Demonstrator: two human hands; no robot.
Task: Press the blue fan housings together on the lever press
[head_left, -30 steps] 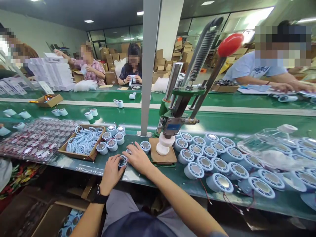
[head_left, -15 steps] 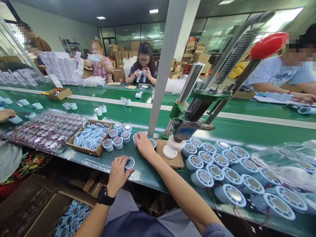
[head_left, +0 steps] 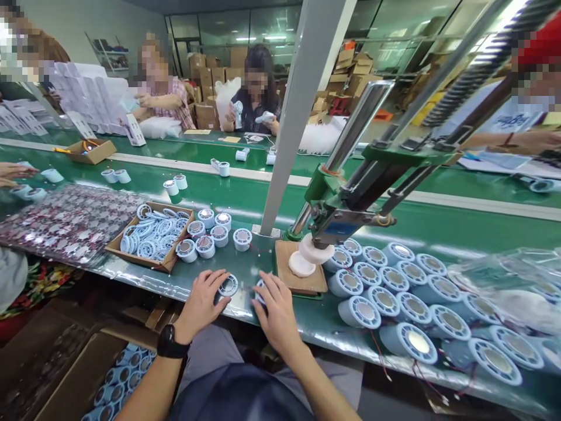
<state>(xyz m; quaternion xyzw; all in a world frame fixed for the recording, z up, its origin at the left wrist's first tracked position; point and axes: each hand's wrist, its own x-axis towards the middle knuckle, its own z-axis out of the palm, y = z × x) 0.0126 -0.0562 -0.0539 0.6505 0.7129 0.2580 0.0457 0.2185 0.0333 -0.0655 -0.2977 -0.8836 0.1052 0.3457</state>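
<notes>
Near the table's front edge, my left hand [head_left: 205, 301] curls its fingers and thumb around a light-blue round part [head_left: 228, 285] with a slotted rim. To its right, my right hand [head_left: 277, 310] holds another light-blue round part [head_left: 260, 292], mostly covered by the fingers. A single blue cylinder [head_left: 242, 239] stands upright behind my hands, beside a group of several similar cylinders [head_left: 219, 235]. Right of my right hand is a hand press with a white round pad [head_left: 316, 250] above a white disc [head_left: 301, 264] on a brown board [head_left: 284, 272].
A cardboard tray [head_left: 169, 266] of blue rings and a sheet of wired discs [head_left: 74, 225] lie left. Many wired cylinders [head_left: 412, 307] crowd the right. A grey post [head_left: 291, 128] rises behind. People work across the green table [head_left: 210, 193].
My right hand has come back toward the front edge with a round part, leaving a cylinder standing alone behind it. My left hand stays on its part. The view has shifted.
</notes>
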